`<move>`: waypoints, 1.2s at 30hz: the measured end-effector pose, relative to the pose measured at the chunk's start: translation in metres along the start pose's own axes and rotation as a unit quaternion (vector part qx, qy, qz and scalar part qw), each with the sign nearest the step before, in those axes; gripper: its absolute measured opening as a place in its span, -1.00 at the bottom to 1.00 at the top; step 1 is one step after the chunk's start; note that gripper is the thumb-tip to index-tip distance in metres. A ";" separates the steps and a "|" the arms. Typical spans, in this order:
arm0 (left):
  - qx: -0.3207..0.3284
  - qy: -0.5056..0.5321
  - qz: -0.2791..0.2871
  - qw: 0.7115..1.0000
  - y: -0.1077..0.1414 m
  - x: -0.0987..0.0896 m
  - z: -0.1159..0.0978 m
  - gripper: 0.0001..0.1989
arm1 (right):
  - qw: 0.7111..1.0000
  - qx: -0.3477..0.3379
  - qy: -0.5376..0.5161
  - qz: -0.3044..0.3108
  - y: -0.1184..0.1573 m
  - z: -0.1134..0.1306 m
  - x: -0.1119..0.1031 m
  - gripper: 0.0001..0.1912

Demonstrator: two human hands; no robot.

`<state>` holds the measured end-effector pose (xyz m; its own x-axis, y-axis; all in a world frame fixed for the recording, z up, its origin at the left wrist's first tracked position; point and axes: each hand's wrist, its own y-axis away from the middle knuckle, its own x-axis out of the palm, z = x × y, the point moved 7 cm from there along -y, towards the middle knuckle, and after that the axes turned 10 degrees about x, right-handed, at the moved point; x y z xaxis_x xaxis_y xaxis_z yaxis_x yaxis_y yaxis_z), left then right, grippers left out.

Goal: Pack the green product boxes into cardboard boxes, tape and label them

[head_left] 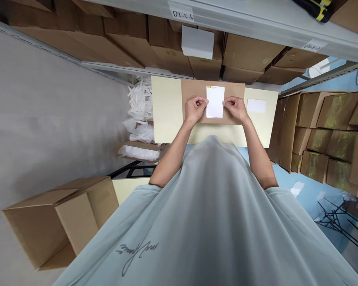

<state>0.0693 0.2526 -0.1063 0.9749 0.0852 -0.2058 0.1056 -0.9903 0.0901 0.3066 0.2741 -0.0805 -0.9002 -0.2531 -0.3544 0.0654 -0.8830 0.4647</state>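
Observation:
A white label (215, 104) with a small yellow mark at its top left corner is over a flat brown cardboard box (193, 89). My left hand (196, 108) pinches the label's left edge. On the opposite edge, the fingertips of my right hand (236, 107) are closed in a pinch. Whether the label touches the cardboard or hovers just above it, I cannot tell. The cardboard lies on a pale yellow tabletop (167, 107). A smaller white slip (256, 105) lies on the tabletop to the right of my right hand.
Cardboard boxes (250, 51) fill the shelf behind the table, under a grey metal beam (241, 20). White packing scraps (140, 99) are heaped left of the table. Stacked taped boxes (334, 115) stand at the right. An open carton (59, 214) is at the lower left.

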 end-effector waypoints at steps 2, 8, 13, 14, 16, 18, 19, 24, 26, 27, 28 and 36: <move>0.005 0.002 -0.008 1.000 0.001 0.000 0.000 -0.80 | 1.000 0.000 0.005 -0.002 0.001 0.000 0.000 -0.62; 0.020 -0.017 -0.022 0.999 0.004 -0.001 -0.002 -0.81 | 1.000 -0.004 0.008 -0.019 0.001 -0.004 0.002 -0.69; 0.024 -0.023 -0.023 0.999 0.006 -0.001 -0.003 -0.83 | 1.000 -0.015 0.007 -0.022 0.003 -0.004 0.002 -0.70; 0.023 -0.024 -0.024 0.999 0.006 -0.001 -0.003 -0.83 | 1.000 -0.013 0.009 -0.023 0.003 -0.004 0.002 -0.70; 0.023 -0.023 -0.020 0.999 0.006 -0.001 -0.003 -0.82 | 1.000 -0.009 0.013 -0.024 0.004 -0.004 0.002 -0.71; 0.028 -0.025 -0.015 0.999 0.007 0.000 -0.004 -0.80 | 0.999 -0.007 0.018 -0.026 0.005 -0.003 0.002 -0.69; 0.031 -0.027 -0.015 0.999 0.007 0.000 -0.005 -0.79 | 0.999 -0.006 0.021 -0.028 0.006 -0.002 0.002 -0.69; 0.036 -0.026 -0.027 0.999 0.009 -0.001 -0.006 -0.78 | 0.999 -0.013 0.028 -0.042 0.008 -0.001 0.002 -0.68; 0.033 -0.022 -0.029 0.999 0.009 -0.001 -0.006 -0.77 | 0.998 -0.014 0.032 -0.046 0.008 -0.002 0.002 -0.68; 0.031 -0.021 -0.031 0.999 0.009 -0.001 -0.006 -0.77 | 0.998 -0.014 0.035 -0.046 0.008 -0.003 0.003 -0.69; 0.031 -0.020 -0.033 0.999 0.009 -0.001 -0.006 -0.76 | 0.998 -0.014 0.036 -0.047 0.008 -0.004 0.003 -0.70; 0.034 -0.030 -0.038 0.998 0.009 -0.001 -0.007 -0.76 | 0.998 -0.018 0.035 -0.049 0.009 -0.004 0.003 -0.76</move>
<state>0.0706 0.2440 -0.0985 0.9507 0.1563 -0.2680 0.1636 -0.9865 0.0051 0.3061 0.2640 -0.0802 -0.8708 -0.1901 -0.4535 -0.0056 -0.9184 0.3957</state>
